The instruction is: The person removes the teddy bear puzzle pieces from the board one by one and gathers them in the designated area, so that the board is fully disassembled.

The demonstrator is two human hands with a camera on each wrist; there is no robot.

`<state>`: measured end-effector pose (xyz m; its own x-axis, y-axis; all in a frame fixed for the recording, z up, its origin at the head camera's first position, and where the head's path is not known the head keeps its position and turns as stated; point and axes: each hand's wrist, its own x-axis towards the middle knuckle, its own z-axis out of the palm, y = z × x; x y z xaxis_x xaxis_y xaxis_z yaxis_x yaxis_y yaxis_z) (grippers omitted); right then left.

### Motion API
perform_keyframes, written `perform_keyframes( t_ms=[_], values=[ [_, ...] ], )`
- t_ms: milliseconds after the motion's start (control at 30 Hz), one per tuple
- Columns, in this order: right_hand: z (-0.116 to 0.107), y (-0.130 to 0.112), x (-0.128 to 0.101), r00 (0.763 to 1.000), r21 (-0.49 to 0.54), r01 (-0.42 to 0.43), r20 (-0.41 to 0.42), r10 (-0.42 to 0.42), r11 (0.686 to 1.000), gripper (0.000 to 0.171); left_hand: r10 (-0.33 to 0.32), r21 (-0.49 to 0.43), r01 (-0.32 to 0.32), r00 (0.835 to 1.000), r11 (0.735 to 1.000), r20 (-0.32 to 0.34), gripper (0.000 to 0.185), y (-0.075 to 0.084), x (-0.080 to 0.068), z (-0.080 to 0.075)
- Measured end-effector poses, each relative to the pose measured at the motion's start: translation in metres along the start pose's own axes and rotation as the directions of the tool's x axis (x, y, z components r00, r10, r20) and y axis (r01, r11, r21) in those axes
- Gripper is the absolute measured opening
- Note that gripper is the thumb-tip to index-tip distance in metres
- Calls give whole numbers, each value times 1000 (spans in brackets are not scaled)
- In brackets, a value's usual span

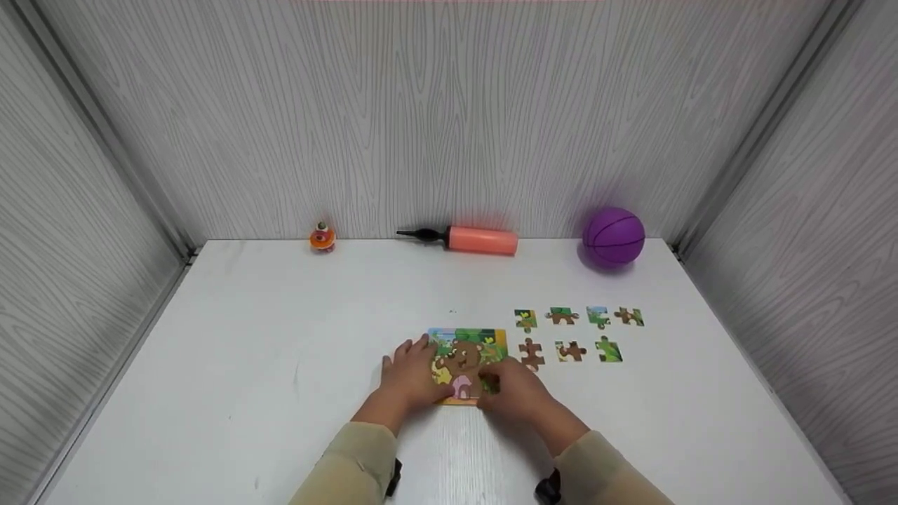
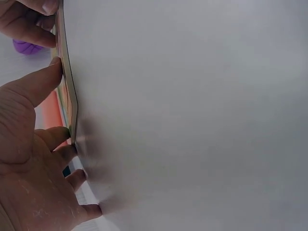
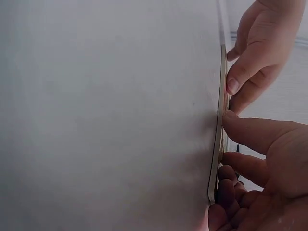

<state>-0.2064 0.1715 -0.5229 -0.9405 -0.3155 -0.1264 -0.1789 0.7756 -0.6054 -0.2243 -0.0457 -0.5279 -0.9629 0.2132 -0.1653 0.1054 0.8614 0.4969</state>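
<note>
A bear puzzle board (image 1: 468, 348) lies flat on the white table (image 1: 280, 337), near the front middle. My left hand (image 1: 410, 379) rests on its left side, fingers spread, fingertips pressing the board's edge (image 2: 72, 101). My right hand (image 1: 515, 396) is curled over the board's lower right corner, where thumb and fingers pinch a dark green puzzle piece (image 1: 489, 382). The right wrist view shows the board edge-on (image 3: 220, 144), with the right hand (image 3: 269, 159) below and the left hand (image 3: 255, 53) above. Several loose pieces (image 1: 561, 316) lie in two rows to the board's right.
Along the back wall stand a small orange spinning top (image 1: 322, 238), a pink air pump (image 1: 480, 240) lying on its side, and a purple ball (image 1: 613, 236). Grey panel walls close off the table's left, right and back.
</note>
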Motion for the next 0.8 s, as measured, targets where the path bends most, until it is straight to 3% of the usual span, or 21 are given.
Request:
perform_keyframes(
  t_ms=[233, 467, 800],
  values=[
    [1, 2, 0, 1000, 42, -25, 0, 25, 999, 39, 23, 15, -23, 1000, 1000, 12, 89, -2, 0, -4],
    [2, 3, 0, 999, 62, -46, 4, 46, 997, 41, 32, -30, -31, 999, 999, 44, 87, -3, 1, -7],
    [3, 4, 3, 999, 93, -31, 8, 31, 995, 40, 24, -49, -21, 999, 999, 44, 90, -5, 1, -7]
  ],
)
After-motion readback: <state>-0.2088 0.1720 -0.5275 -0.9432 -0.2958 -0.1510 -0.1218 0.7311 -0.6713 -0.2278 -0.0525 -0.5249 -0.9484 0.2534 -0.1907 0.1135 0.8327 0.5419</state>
